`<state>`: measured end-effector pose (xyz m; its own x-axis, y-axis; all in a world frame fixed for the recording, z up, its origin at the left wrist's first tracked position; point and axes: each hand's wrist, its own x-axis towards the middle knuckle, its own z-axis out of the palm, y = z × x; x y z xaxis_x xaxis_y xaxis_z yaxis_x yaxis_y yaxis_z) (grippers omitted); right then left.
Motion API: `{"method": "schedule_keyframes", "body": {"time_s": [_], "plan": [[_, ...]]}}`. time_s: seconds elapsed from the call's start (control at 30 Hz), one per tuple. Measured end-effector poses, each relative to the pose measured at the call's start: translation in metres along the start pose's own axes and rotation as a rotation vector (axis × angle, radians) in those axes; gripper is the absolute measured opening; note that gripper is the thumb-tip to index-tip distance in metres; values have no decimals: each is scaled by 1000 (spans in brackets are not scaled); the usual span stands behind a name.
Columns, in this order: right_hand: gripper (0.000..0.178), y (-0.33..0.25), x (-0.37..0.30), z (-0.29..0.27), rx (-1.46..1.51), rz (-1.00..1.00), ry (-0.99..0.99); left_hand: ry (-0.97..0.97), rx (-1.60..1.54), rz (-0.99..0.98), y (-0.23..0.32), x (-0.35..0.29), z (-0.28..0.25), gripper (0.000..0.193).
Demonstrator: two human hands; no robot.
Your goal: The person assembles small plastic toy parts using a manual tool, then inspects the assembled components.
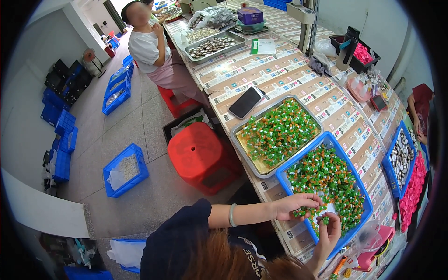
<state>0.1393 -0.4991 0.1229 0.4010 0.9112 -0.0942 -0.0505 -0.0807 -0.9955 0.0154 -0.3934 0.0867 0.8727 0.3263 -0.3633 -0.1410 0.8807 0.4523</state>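
Note:
Over the near edge of a blue plastic basket (283, 179) I hold both hands close together. My left hand (296, 206) reaches in from the left, a pale bangle (232, 215) on its wrist. Its fingers are closed on small green and orange plastic pieces. Just to the right, my right hand (330, 233) pinches one small green piece (325, 220) between thumb and fingertips. Many green, orange and white pieces (322, 172) fill the basket, with its white bottom showing near my hands. A metal tray (266, 175) beyond it is heaped with similar pieces (280, 128).
A black phone (246, 102) lies beside the tray. Farther along the table are a metal tray of shiny oval pieces (212, 48) and a purple box (250, 16). A red stool (196, 154) stands left of the table. One person (149, 49) sits beyond it; another (422, 109) is at right.

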Motion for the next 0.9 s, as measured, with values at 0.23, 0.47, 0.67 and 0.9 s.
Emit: {"method": "schedule_keyframes", "body": {"time_s": [0.23,0.47,0.67,0.9], "plan": [[17,-2,2,2,-3,10,-8,9,-10,7,0,0,-2,16],[17,0,3,1,1,17,3,7,-12,6,3,0,0,16],[17,-7,4,-5,10,9,-14,-33,-3,34,2,2,3,17],[18,-6,0,-13,-10,5,-21,-23,-18,41,-5,6,8,15]]}}
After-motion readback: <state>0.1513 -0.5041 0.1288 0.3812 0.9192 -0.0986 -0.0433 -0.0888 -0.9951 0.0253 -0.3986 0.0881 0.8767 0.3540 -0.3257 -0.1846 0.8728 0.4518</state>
